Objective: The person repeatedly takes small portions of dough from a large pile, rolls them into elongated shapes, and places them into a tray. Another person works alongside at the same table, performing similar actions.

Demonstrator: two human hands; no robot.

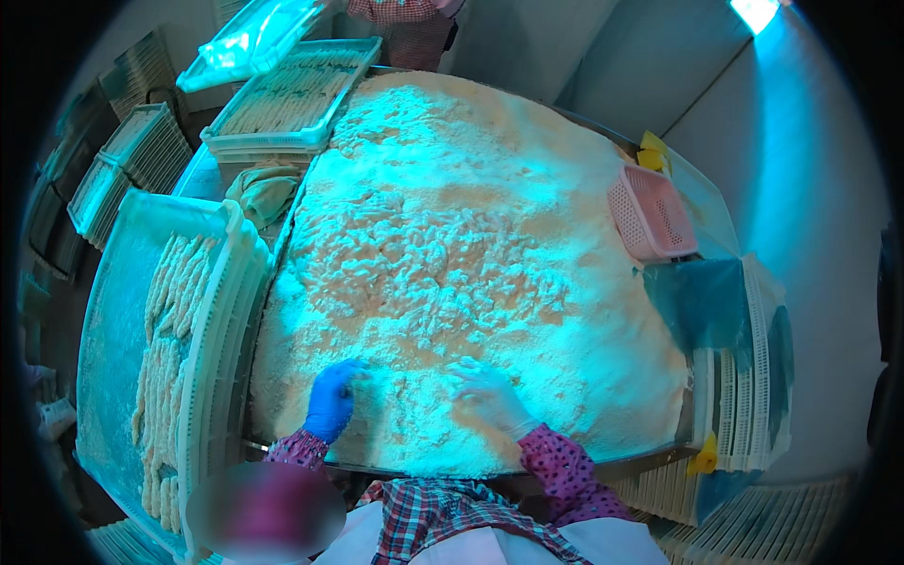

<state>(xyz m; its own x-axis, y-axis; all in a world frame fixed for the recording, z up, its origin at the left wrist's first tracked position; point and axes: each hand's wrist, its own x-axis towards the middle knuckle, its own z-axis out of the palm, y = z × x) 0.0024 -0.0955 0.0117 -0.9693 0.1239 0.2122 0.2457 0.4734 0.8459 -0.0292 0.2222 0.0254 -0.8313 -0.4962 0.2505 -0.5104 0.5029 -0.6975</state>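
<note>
A broad bed of pale, granular coating covers the worktable, with lumpy coated pieces across its middle. My left hand, in a blue glove, rests at the near part of the bed, fingers bent but apart at the surface. To its right, my right hand, in a whitish glove, touches the coating with its fingers spread. Neither hand visibly holds anything. Left of the bed, a stack of white trays carries rows of long coated pieces.
More filled trays and a crumpled cloth sit back left; racks stand beyond. A pink perforated basket and upright trays line the right edge. A co-worker's body is at the far side. A wall bounds the right.
</note>
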